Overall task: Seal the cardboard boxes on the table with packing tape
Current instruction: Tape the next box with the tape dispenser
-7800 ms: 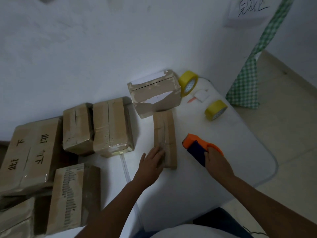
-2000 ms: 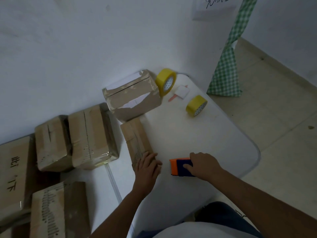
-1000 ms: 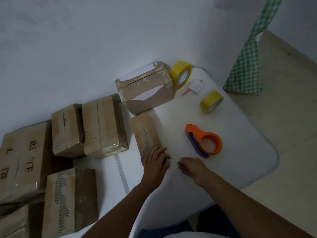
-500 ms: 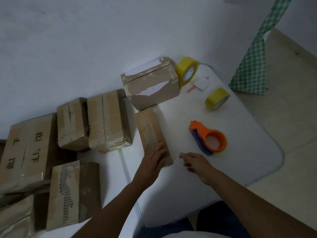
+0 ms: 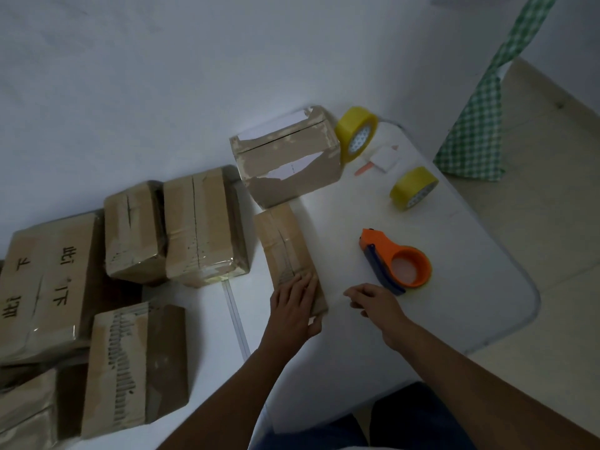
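Observation:
A small flat cardboard box (image 5: pixel 282 248) lies lengthwise in the middle of the white table (image 5: pixel 461 306). My left hand (image 5: pixel 293 308) rests flat on its near end, with the thumb at the box's near edge. My right hand (image 5: pixel 373 302) hovers just right of the box with its fingers loosely curled and nothing visible in them. The orange and blue tape dispenser (image 5: pixel 394 261) lies on the table just beyond my right hand, apart from it.
A torn box (image 5: pixel 285 164) stands against the wall. Two yellow tape rolls (image 5: pixel 355 133) (image 5: pixel 414 188) and a small white card (image 5: pixel 384 159) lie at the far right. Several taped boxes (image 5: pixel 201 225) crowd the left side. The table's rounded right edge meets tiled floor.
Two seconds ago my right hand held the dispenser beside the box; it then set it down on the table. My left hand has stayed on the box's near end.

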Demonstrator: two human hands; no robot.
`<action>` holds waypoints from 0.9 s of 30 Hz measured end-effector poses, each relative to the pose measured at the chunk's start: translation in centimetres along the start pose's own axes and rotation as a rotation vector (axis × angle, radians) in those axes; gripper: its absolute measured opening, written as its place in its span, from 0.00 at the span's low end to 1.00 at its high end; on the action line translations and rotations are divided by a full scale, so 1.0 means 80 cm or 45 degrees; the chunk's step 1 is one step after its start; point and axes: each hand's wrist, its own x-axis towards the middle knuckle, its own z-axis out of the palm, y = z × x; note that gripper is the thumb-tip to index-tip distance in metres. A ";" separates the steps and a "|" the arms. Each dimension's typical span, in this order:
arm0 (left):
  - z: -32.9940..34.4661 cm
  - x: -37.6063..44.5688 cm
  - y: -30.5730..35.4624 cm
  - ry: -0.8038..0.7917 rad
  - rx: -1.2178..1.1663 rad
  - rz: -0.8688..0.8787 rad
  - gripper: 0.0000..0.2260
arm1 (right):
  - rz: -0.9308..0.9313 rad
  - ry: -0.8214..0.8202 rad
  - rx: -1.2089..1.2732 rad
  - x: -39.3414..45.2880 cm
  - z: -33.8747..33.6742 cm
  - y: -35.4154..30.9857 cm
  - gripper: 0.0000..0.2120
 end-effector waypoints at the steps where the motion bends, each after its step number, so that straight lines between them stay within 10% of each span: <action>1: 0.002 0.000 0.002 -0.018 0.019 -0.028 0.34 | -0.015 0.007 -0.013 0.001 0.001 0.002 0.07; 27: -0.008 -0.016 -0.032 -0.104 0.040 0.175 0.26 | -0.519 0.034 -0.343 0.039 0.043 0.018 0.05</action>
